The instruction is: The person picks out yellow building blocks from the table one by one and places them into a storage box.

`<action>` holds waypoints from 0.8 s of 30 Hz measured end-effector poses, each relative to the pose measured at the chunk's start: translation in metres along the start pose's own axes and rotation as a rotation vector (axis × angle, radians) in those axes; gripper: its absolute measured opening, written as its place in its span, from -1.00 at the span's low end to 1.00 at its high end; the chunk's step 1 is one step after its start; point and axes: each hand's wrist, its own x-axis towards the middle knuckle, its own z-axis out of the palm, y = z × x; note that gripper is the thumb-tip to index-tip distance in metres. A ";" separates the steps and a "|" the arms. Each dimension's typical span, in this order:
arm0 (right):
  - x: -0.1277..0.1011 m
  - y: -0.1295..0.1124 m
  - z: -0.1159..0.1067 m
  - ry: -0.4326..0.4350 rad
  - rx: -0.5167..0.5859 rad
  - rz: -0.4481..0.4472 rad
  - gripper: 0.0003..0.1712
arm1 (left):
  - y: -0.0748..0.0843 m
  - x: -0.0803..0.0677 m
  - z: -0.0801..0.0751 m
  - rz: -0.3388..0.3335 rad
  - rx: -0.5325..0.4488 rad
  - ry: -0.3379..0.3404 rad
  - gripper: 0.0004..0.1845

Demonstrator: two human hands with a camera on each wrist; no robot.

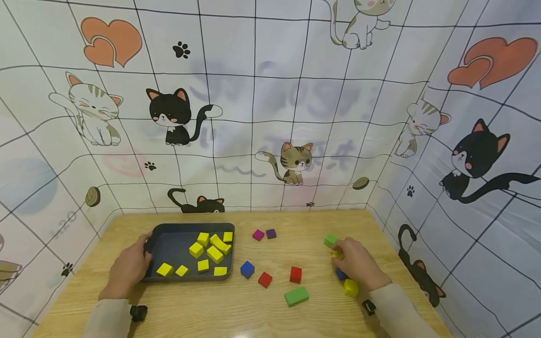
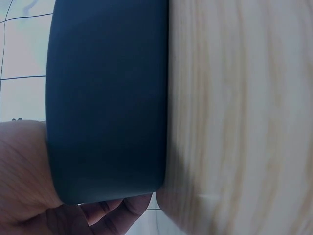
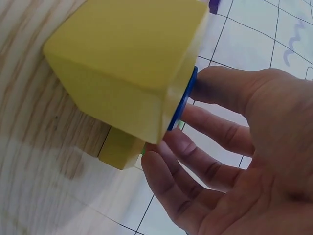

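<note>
Two hands are at work on the light wooden table (image 1: pixel 262 310), and we take the dark grey plastic tray (image 1: pixel 169 244) as our landmark. Our left hand (image 1: pixel 128 267) grips the tray's left wall, fingers curled round its rim; the left wrist view shows the dark wall (image 2: pixel 107 98) against the palm. Inside the tray lie several yellow wooden blocks (image 1: pixel 214 253). Well to the right of the tray, our right hand (image 1: pixel 357 263) reaches with loosely spread fingers (image 3: pixel 195 152) over a small yellow block (image 1: pixel 336 255), touching it; we cannot tell whether it is pinched yet. A blue block (image 1: pixel 340 274) and a larger yellow cube (image 1: pixel 351 287) sit beside that hand. Between the tray and this hand lie a blue cube (image 1: pixel 247 269), two red cubes (image 1: pixel 295 274) and a flat green block (image 1: pixel 296 296).
</note>
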 end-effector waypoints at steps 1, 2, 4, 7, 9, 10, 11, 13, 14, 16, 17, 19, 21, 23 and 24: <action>0.000 0.000 0.000 -0.001 0.000 0.002 -0.65 | 0.000 0.000 0.000 0.001 0.001 0.002 -0.28; 0.000 0.000 -0.001 -0.001 0.000 0.005 -0.65 | 0.000 0.000 0.000 0.001 0.001 0.005 -0.28; 0.001 0.000 -0.001 -0.007 0.000 0.011 -0.65 | 0.000 0.001 0.000 0.001 0.002 0.007 -0.28; 0.003 0.000 -0.002 -0.015 0.001 0.017 -0.65 | 0.001 0.001 -0.001 0.001 0.002 0.008 -0.28; 0.004 0.000 -0.003 -0.022 0.003 0.015 -0.64 | 0.001 0.001 -0.001 -0.003 0.001 0.005 -0.28; 0.006 0.000 -0.003 -0.027 0.007 0.011 -0.64 | 0.001 0.001 -0.002 -0.003 0.001 0.006 -0.28; 0.007 0.000 -0.003 -0.028 0.011 -0.001 -0.64 | 0.002 0.001 -0.003 -0.005 0.004 0.004 -0.28; 0.009 0.000 -0.004 -0.037 0.015 -0.016 -0.63 | 0.003 0.001 -0.004 -0.006 0.006 0.002 -0.28; 0.011 -0.001 -0.003 -0.040 0.017 -0.024 -0.63 | 0.003 0.001 -0.005 -0.005 0.008 -0.001 -0.28; 0.013 -0.001 -0.002 -0.048 0.023 -0.038 -0.63 | 0.002 0.001 -0.005 -0.003 0.010 -0.003 -0.28; 0.014 -0.001 -0.002 -0.050 0.023 -0.046 -0.64 | 0.002 0.001 -0.005 -0.003 0.010 -0.005 -0.28; 0.015 -0.002 0.000 -0.058 0.021 -0.045 -0.66 | 0.001 0.001 -0.003 0.001 0.008 -0.004 -0.28; 0.016 -0.003 0.002 -0.061 0.018 -0.047 -0.68 | 0.001 0.000 -0.002 0.001 0.003 -0.001 -0.28; 0.017 -0.004 0.003 -0.063 0.015 -0.052 -0.69 | 0.001 0.001 -0.001 0.005 0.000 0.006 -0.28; 0.018 -0.004 0.003 -0.063 0.019 -0.052 -0.69 | 0.001 0.001 -0.001 0.007 -0.001 0.009 -0.29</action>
